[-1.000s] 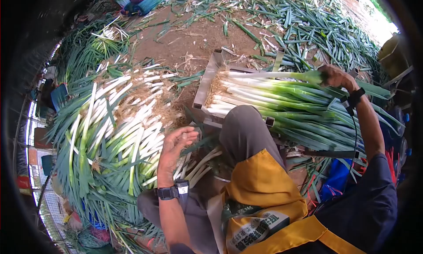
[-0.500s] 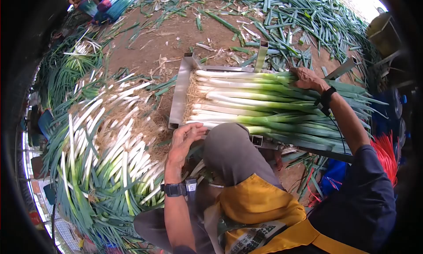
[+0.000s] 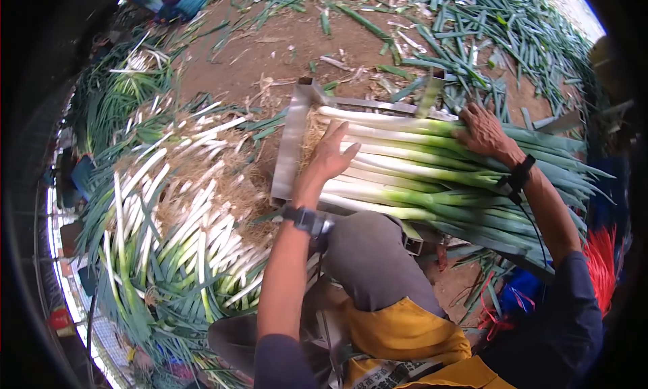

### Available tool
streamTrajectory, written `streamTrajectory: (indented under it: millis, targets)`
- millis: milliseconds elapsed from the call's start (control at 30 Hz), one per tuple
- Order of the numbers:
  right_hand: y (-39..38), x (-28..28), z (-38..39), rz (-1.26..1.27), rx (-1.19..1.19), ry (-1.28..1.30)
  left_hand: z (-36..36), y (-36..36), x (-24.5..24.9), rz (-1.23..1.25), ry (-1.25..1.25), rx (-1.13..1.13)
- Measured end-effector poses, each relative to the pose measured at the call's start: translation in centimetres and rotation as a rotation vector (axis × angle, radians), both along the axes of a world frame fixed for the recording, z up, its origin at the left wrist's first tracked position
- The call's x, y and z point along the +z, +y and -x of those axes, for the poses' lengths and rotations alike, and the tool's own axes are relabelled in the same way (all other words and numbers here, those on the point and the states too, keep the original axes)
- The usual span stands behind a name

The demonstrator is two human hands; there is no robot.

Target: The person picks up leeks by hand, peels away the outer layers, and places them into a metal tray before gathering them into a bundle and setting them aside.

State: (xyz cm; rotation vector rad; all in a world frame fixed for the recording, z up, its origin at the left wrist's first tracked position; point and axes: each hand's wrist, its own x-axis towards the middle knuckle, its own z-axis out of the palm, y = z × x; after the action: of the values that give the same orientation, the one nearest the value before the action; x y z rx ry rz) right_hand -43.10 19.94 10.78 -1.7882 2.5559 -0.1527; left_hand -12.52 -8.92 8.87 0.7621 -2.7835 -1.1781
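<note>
A layer of long green onions [image 3: 405, 159] lies side by side in a metal rack [image 3: 289, 142], roots toward the rack's left plate and green leaves toward the right. My left hand [image 3: 329, 156] is over the white stems near the root end, fingers spread, slightly blurred. Farther right, my right hand [image 3: 482, 134] has its fingers curled over the uppermost onions where white turns to green. Its fingertips are partly hidden. Below the rack is my bent knee [image 3: 371, 257].
A big heap of loose green onions [image 3: 196, 254] covers the ground at left. Cut green leaves [image 3: 499, 44] are scattered behind the rack. Upright metal posts [image 3: 430, 95] stand at the rack's sides. Red strings [image 3: 599, 267] hang at the right.
My left hand has moved from the rack's near left corner up over the white stems. My right hand stays at the uppermost onions. The whole view has shifted slightly.
</note>
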Motion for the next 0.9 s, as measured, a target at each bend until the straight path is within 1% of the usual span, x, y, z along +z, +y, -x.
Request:
streamTrajectory:
  millis: [33,133,167,267,300,367,400,467,500,567,667,700,767,800,867,900]
  targets:
    - [-0.3,-0.4,-0.5,-0.048,-0.019,-0.02,0.5,-0.3,-0.3,0.022,-0.035,0.004]
    - [-1.1,-0.8,-1.4,-0.106,-0.133,-0.062,2.0,-1.3,-1.5,0.198,-0.122,0.008]
    - [-0.6,-2.7,-0.6,-0.035,-0.098,-0.003,2.4,-1.4,-2.0,0.246,-0.134,0.006]
    - [-1.2,-1.1,-1.0,-0.182,-0.161,-0.075,3.0,-0.9,-3.2,0.305,-0.157,0.026]
    - [-0.5,-3.0,-0.3,-0.026,-0.059,0.081,3.1,-0.8,-3.7,0.335,-0.138,0.019]
    - [-1.6,-0.6,-0.5,-0.161,-0.088,-0.095,2.8,-0.9,-4.5,0.394,-0.102,-0.001]
    - [-2.1,0.4,-0.7,-0.222,-0.103,-0.18,2.8,-0.8,-4.4,0.398,-0.126,-0.003]
    - [-1.8,-0.3,-0.9,-0.131,-0.05,-0.119,3.1,-0.9,-4.3,0.411,-0.17,-0.002]
    - [-1.8,-1.0,-1.1,-0.107,-0.026,-0.067,2.9,-0.9,-5.0,0.438,-0.118,-0.005]
    - [-2.0,-1.1,-1.3,-0.091,0.003,-0.007,2.9,-0.9,-5.6,0.428,-0.125,-0.019]
    - [-2.0,-1.3,-1.1,-0.138,-0.012,-0.035,3.3,-1.0,-4.2,0.394,-0.153,-0.004]
    - [-2.3,-0.5,-1.5,-0.214,-0.05,-0.091,3.3,-0.9,-4.3,0.382,-0.143,0.004]
    - [-2.2,-0.1,-2.1,-0.167,-0.057,-0.061,2.9,-0.3,-3.0,0.318,-0.166,0.051]
    - [-2.2,-0.2,-2.4,-0.145,-0.057,-0.054,2.9,-0.5,-4.6,0.39,-0.155,0.057]
    - [-2.3,-0.4,-2.6,-0.141,-0.038,-0.044,2.0,0.7,-3.0,0.308,-0.161,0.076]
    - [-2.4,-0.2,-2.6,-0.16,-0.038,-0.048,1.1,1.3,-2.2,0.226,-0.092,0.083]
